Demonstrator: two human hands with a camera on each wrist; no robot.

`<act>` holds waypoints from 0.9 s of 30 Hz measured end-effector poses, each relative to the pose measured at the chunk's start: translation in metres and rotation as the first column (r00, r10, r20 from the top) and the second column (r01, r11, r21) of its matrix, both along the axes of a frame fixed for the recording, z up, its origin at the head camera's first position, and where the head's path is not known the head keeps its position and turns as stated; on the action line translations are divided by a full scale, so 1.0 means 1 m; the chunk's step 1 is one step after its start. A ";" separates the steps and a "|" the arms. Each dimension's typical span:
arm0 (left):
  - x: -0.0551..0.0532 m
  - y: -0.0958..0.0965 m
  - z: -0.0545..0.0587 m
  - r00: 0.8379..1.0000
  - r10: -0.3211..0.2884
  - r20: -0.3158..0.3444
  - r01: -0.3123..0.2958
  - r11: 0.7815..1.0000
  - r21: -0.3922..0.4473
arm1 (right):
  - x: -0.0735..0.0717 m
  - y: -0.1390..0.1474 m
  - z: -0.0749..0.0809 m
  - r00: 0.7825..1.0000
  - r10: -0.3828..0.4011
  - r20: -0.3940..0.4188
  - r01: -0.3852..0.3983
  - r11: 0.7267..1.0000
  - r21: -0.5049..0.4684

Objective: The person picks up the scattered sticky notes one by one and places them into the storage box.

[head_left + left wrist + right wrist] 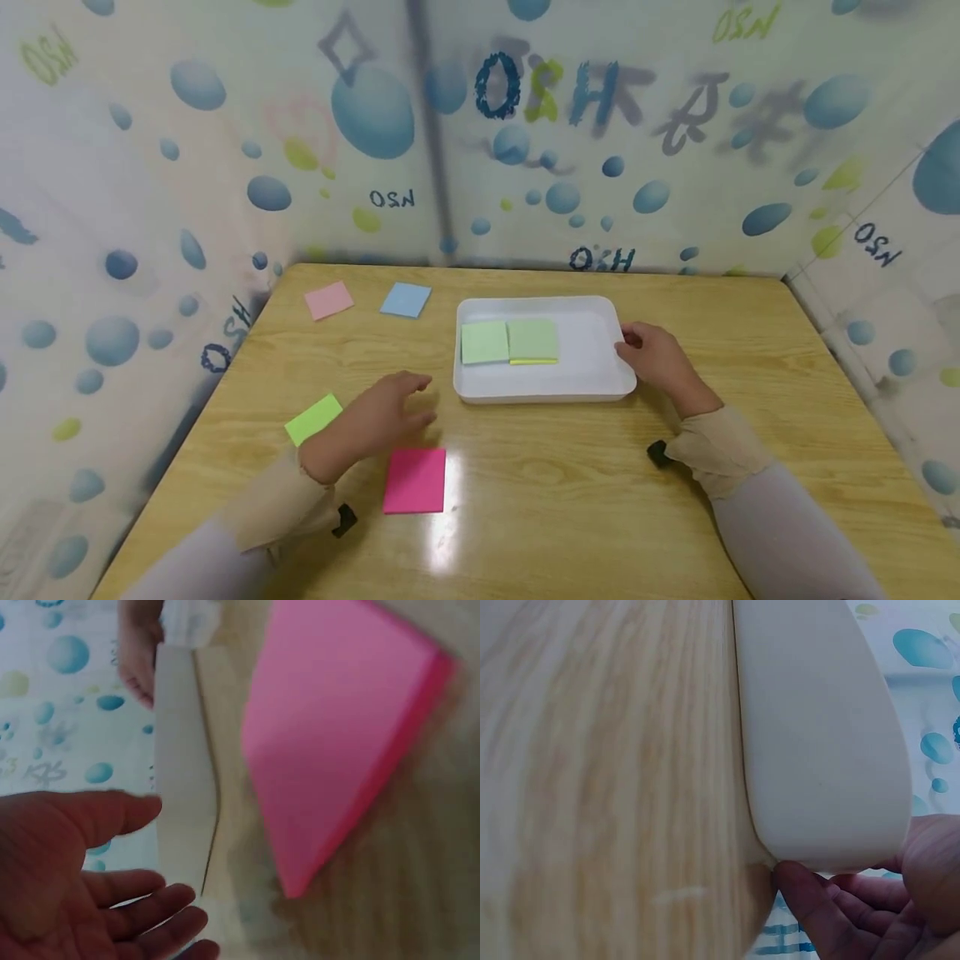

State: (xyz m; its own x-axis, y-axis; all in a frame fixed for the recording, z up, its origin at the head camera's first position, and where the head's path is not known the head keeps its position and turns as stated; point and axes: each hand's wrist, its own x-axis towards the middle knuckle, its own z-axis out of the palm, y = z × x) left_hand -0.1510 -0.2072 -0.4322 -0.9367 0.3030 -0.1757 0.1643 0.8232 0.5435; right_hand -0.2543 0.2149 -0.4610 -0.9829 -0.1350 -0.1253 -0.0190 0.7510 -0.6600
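Note:
A white tray (592, 358) lies on the table, with a pale green sticky note pad (484, 342) and a yellow-green sticky note pad (533, 340) side by side in its left part. My right hand (660, 362) grips the tray's right end, thumb at the rim; the right wrist view shows fingertips (799, 881) against the tray's outer wall (825, 750). Left of the tray, my left hand (371, 421) hovers with fingers apart and holds nothing. Close below it lies a hot pink sticky note pad (415, 481), large in the left wrist view. A bright green pad (313, 419) is partly behind the left wrist.
Toward the back left of the wooden table (525, 517) lie a light pink sticky note pad (329, 301) and a blue one (406, 300). A patterned curtain (465, 167) with blue and green dots rises behind the table and at both sides.

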 end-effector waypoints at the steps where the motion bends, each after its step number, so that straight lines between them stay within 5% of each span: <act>1: 0.005 0.000 -0.001 0.999 -0.036 -0.001 0.036 0.999 -0.016 | 0.000 0.000 -0.001 1.000 0.000 0.003 0.000 1.000 -0.002; 6: 0.029 -0.001 -0.006 0.981 -0.192 -0.007 0.191 0.976 -0.102 | 0.000 0.000 -0.004 1.000 -0.011 0.029 0.011 1.000 -0.005; 12: 0.042 0.000 -0.008 0.945 -0.326 -0.030 0.316 0.932 -0.176 | -0.001 0.000 -0.004 1.000 -0.016 0.020 0.016 1.000 -0.013; 21: 0.048 0.006 -0.011 0.930 -0.366 -0.024 0.347 0.899 -0.267 | 0.000 0.000 -0.007 1.000 -0.013 0.011 0.013 1.000 -0.003; 27: 0.048 0.009 -0.011 0.932 -0.362 -0.002 0.350 0.904 -0.245 | 0.000 0.001 -0.005 1.000 -0.012 -0.007 0.012 1.000 0.002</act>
